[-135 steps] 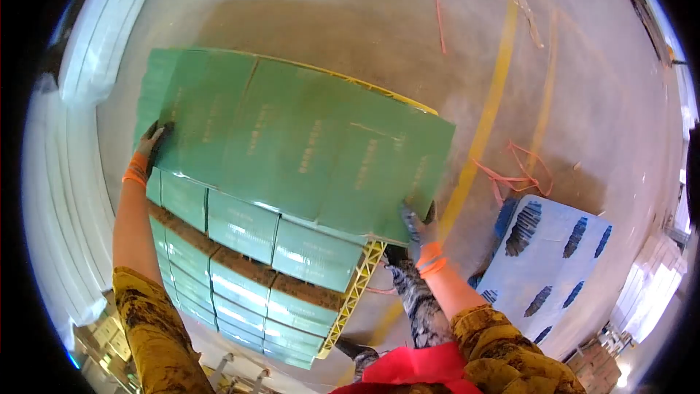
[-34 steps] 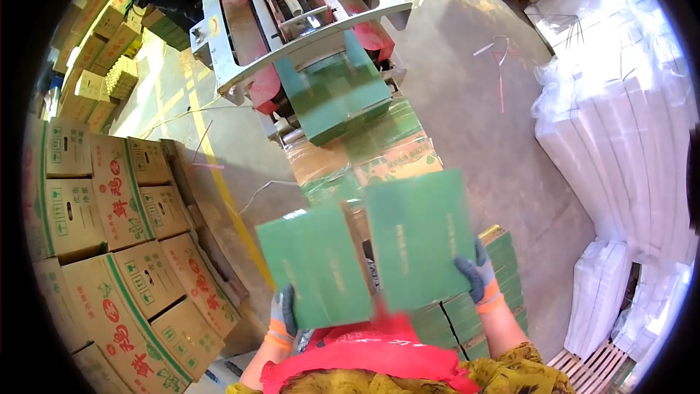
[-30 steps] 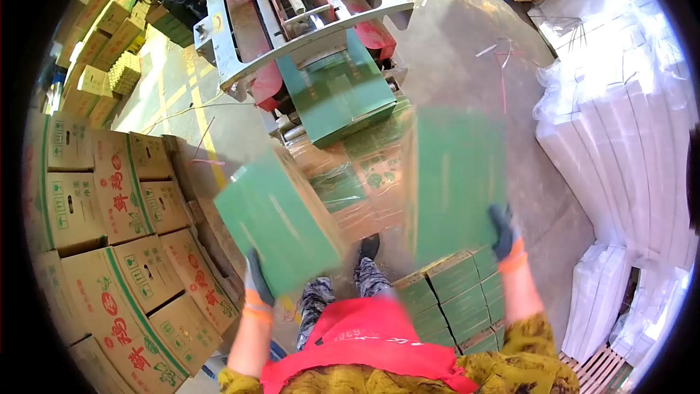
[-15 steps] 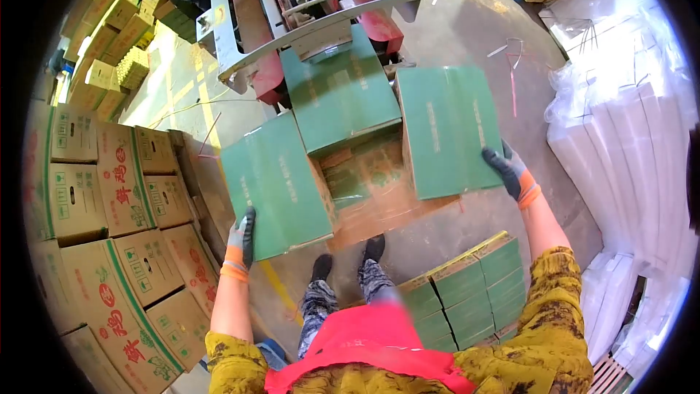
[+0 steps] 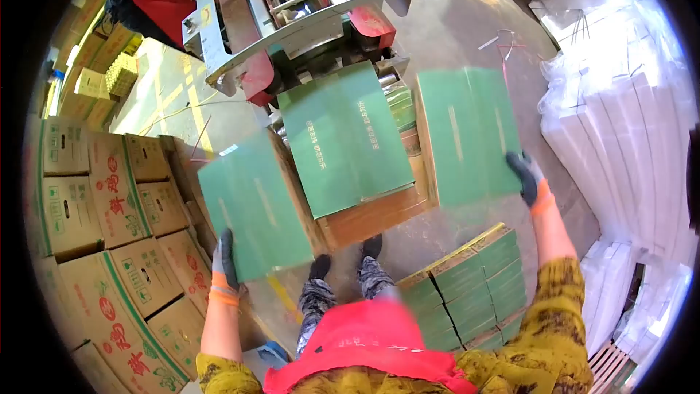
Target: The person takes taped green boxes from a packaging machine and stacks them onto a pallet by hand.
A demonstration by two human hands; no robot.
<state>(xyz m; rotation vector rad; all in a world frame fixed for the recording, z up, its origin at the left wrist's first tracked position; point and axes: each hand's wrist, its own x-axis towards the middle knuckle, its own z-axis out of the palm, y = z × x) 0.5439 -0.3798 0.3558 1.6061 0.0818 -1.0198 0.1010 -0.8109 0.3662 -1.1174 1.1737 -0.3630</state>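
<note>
My left hand point(image 5: 226, 259), in a dark grey glove with an orange cuff, presses against the outer edge of a green carton point(image 5: 255, 208). On the other side, my right hand point(image 5: 526, 175), gloved alike, grips the outer edge of another green carton point(image 5: 470, 135). Between these two lies a third green carton point(image 5: 346, 142) with pale printing, touched by neither hand. Beneath its near edge shows a brown cardboard surface point(image 5: 375, 220). Each hand's fingers are partly hidden by the carton edges. The left carton is slightly blurred by motion.
A metal-framed machine point(image 5: 284, 18) with rollers stands ahead. Printed brown cartons point(image 5: 120, 270) are stacked at left, green cartons point(image 5: 467, 292) at lower right. White plastic-wrapped stacks point(image 5: 620, 124) line the right. A person in black and red point(image 5: 157, 4) is at upper left.
The middle green carton has come away from the machine towards me, covering much of the brown cardboard. My hands and the side cartons have spread outwards. The person at upper left shows more.
</note>
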